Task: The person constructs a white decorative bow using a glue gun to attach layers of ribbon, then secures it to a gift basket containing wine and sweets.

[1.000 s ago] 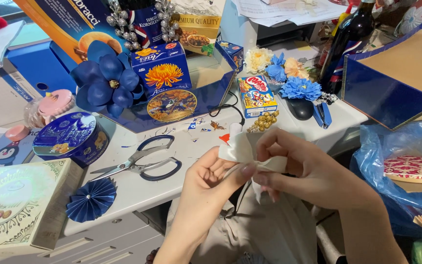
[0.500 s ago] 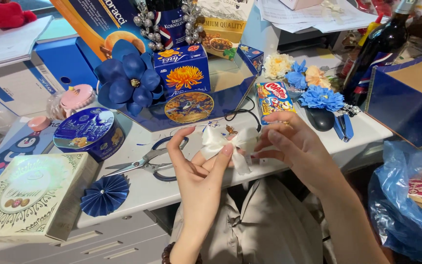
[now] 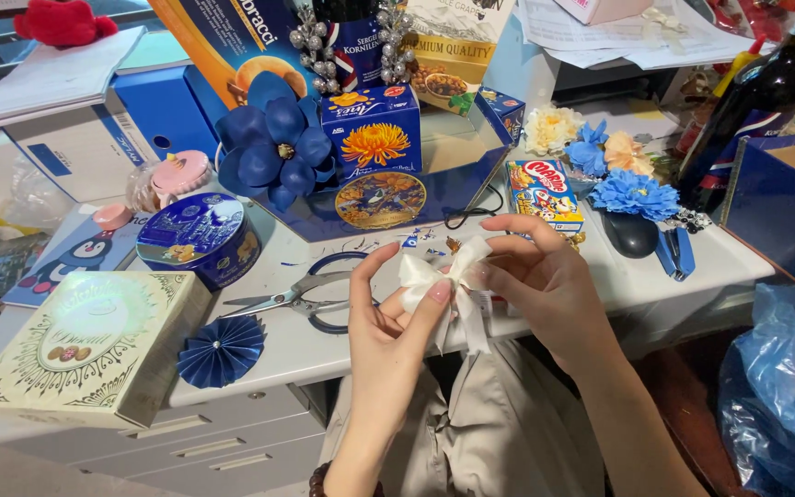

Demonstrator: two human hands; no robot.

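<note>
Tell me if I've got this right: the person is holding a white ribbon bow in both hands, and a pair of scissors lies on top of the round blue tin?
Not quite. The head view shows the scissors lying flat on the white desk, to the right of the round blue tin, not on top of it. The rest is right: the left hand and the right hand together hold the white ribbon bow.

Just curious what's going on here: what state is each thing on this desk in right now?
White ribbon bow: tied, pinched by both hands.
Left hand: gripping the bow.
Right hand: gripping the bow.
Scissors: lying flat, blades shut.
Round blue tin: lid on.
Paper fan: folded open.
</note>
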